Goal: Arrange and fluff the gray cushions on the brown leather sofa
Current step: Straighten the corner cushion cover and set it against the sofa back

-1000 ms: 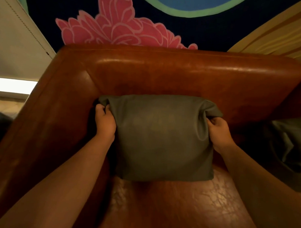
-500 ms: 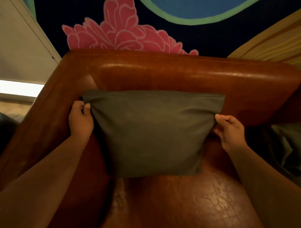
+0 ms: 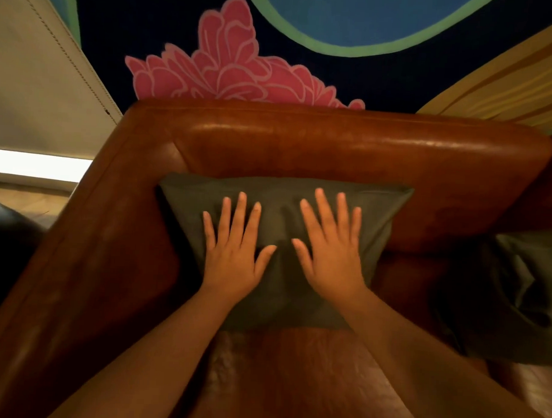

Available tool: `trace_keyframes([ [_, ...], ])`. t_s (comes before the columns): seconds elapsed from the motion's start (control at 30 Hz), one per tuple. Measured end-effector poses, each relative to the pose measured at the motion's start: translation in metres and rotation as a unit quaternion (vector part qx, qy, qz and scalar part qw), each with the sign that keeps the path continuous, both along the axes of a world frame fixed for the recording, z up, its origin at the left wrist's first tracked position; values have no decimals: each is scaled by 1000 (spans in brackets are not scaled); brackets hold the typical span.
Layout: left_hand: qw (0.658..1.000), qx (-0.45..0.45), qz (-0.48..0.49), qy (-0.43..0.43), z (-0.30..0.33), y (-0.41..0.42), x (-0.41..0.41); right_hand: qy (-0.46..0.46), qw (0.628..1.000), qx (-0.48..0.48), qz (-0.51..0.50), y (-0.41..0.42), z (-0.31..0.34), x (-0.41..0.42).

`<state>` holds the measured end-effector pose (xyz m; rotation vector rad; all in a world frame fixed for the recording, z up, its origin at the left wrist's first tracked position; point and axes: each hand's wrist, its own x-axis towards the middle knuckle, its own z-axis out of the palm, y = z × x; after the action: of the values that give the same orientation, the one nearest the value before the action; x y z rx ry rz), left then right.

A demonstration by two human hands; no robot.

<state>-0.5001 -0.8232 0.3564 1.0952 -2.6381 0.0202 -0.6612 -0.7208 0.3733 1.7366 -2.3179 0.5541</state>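
Observation:
A gray cushion (image 3: 278, 196) leans upright against the backrest of the brown leather sofa (image 3: 333, 145), in its left corner. My left hand (image 3: 232, 254) lies flat on the cushion's front, fingers spread. Beside it, my right hand (image 3: 332, 254) presses flat on the same face, fingers apart and slightly blurred. Neither hand grips the fabric. A second gray cushion (image 3: 512, 295) slumps crumpled on the seat at the far right, partly cut off by the frame edge.
The sofa's left armrest (image 3: 88, 249) runs diagonally down the left side. Behind the backrest is a dark wall mural with a pink flower (image 3: 229, 72). A pale blind and bright window strip (image 3: 35, 163) are at the left. Worn seat leather shows below the cushion.
Both hands let go of the cushion's side edges and came onto its front, palms flat. The cushion now rests wider and squarer against the backrest.

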Motion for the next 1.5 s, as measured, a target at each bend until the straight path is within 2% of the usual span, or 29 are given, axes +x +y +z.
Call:
trace_keyframes([
  [0.1, 999, -2, 20, -35, -6, -10, -7, 42, 996, 79, -7, -16, -11, -5],
  [0.23, 999, 5, 25, -47, -12, -23, -20, 42, 993, 105, -26, -29, -20, -18],
  [0.67, 998, -42, 18, -32, -35, -50, -50, 53, 994, 95, -33, -61, -39, -44],
  [1.5, 999, -32, 18, -16, -74, -83, -76, 56, 994, 86, -29, -93, -72, -67],
])
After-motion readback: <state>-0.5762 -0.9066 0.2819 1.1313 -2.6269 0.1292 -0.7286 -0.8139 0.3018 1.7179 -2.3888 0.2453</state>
